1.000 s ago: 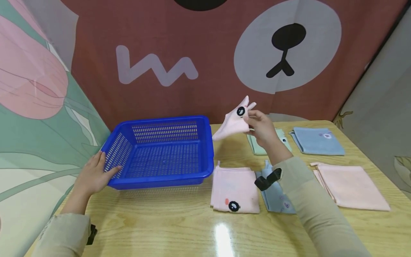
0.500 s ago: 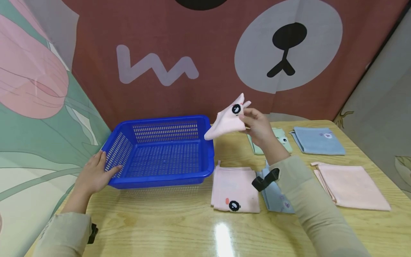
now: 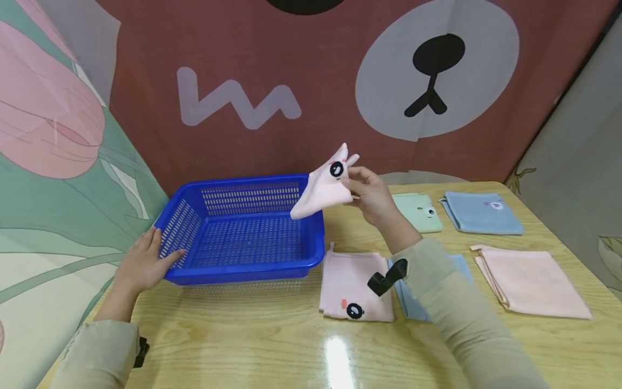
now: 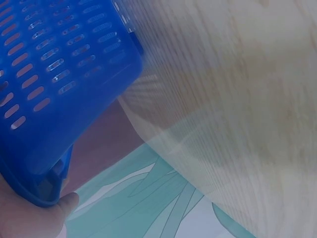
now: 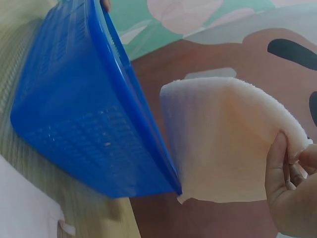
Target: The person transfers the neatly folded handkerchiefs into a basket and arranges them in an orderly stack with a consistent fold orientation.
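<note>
My right hand (image 3: 371, 197) pinches a folded pink towel (image 3: 323, 189) with a black embroidered eye. The towel hangs above the right rim of a blue plastic basket (image 3: 243, 273), its lower corner over the basket's inside. In the right wrist view, thumb and fingers grip the edge of the pink towel (image 5: 223, 144). At the basket's left rim my left hand (image 3: 143, 265) holds on, thumb across the front left corner. Only part of that hand shows in the left wrist view, at the rim. Bare slotted floor is visible inside the basket.
Right of the basket lie a folded pink towel (image 3: 352, 286), a blue one (image 3: 413, 302) partly under my sleeve, a green one (image 3: 418, 210), another blue one (image 3: 481, 213) and a plain pink one (image 3: 539, 281). A printed curtain (image 3: 243, 146) hangs behind the wooden table (image 3: 243, 335).
My right hand has carried the pink towel leftward, from beside the basket to over its right rim. The left hand and the basket have stayed in place.
</note>
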The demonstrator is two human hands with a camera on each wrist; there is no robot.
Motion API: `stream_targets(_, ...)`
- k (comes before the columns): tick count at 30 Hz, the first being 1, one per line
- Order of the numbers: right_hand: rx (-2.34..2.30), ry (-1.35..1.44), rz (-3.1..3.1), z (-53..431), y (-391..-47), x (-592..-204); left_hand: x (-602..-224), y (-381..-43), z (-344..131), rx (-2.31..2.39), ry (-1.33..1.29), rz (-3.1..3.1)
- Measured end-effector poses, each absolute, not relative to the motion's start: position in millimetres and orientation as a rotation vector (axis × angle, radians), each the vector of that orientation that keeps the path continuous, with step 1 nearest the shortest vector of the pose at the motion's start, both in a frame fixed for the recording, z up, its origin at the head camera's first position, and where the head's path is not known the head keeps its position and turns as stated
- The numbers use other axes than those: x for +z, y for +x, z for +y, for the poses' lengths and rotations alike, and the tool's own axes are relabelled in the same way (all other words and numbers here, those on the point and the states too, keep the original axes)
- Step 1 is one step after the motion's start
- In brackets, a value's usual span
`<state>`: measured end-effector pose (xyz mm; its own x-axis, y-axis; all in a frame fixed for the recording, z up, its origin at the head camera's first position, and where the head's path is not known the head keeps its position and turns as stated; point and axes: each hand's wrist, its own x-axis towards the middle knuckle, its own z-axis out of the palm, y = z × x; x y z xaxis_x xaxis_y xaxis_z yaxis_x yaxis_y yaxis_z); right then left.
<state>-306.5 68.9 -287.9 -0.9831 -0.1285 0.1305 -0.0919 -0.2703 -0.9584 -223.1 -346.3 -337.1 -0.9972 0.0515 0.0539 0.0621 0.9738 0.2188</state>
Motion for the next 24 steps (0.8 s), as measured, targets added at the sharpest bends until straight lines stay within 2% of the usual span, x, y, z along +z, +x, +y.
stream_targets(24,-2.412,-0.343,1.826,22.7,-305.5,-296.3,-336.4,-223.4,-347.2,-0.348,-0.089,-3.077)
